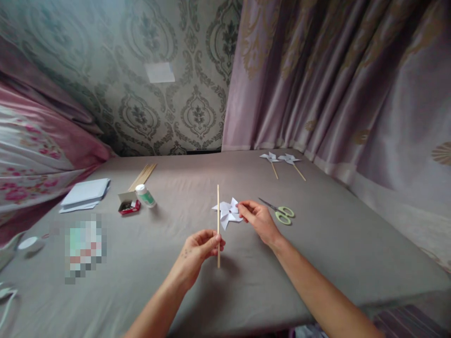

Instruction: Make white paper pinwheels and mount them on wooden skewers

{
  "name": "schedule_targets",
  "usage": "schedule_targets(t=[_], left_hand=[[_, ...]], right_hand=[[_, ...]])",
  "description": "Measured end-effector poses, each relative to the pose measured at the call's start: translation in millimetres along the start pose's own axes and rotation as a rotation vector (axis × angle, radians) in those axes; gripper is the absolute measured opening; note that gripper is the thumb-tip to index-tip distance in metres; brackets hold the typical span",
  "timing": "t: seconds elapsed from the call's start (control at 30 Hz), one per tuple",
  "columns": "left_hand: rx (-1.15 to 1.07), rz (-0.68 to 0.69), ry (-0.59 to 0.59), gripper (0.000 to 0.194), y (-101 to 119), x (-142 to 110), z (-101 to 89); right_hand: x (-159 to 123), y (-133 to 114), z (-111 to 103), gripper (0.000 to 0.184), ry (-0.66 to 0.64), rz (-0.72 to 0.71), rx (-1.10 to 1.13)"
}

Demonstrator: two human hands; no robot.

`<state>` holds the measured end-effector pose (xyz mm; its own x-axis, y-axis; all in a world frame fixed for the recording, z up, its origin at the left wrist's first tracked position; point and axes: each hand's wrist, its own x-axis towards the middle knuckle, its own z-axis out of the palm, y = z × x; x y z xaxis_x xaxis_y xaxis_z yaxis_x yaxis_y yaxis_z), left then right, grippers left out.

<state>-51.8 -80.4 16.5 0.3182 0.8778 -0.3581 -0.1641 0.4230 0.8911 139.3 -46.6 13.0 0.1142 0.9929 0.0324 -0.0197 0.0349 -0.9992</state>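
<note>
Wooden stick [218,211] upright, lower centre of frame, left fingers [213,240] pinching its lower part, likely to keep upper length free. Right fingers [244,210] narrow on white pinwheel [227,216] edge, centre, seemingly sparing its middle; stick partly hides pinwheel. Scissors [284,215] right of centre, beside hand. Red box [128,206], bottle [145,196], loose sticks [143,177] left. Mounted pinwheels [289,159] upper right.

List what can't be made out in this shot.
Head view:
- Object under the pixelated patch: masked by mosaic.
- Contents of the small red cardboard box: too small and dark.
- Label text on the white-and-green plastic bottle: too small.
- Part of the white paper pinwheel: behind the thin pale wooden stick.
- Rest of the white cord: cut off by the left edge.
</note>
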Motion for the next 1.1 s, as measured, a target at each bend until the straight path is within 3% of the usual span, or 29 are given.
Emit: schedule_targets(t=[0.2,0.53,0.7,0.8,0.9,1.1], left_hand=[[0.038,-0.081,-0.025,0.038,-16,-6,5.2],[0.100,-0.082,-0.065,0.038,-16,8,0.9],[-0.057,0.032,0.040,0.052,0,25,13.6],[-0.103,0.139,0.031,0.049,10,42,23.7],[-0.120,0.193,0.008,0.039,17,61,28.0],[-0.316,0.227,0.135,0.031,24,85,15.6]], right_hand=[[7,3,21,0.038,-0.134,0.112,0.162],[12,7,20,0.031,-0.176,0.154,0.214],[10,8,26,0.030,-0.183,0.139,0.166],[11,5,27,0.032,-0.191,0.139,0.158],[19,1,15,0.035,-0.130,0.128,0.139],[35,10,-33,0.037,0.175,0.071,-0.092]])
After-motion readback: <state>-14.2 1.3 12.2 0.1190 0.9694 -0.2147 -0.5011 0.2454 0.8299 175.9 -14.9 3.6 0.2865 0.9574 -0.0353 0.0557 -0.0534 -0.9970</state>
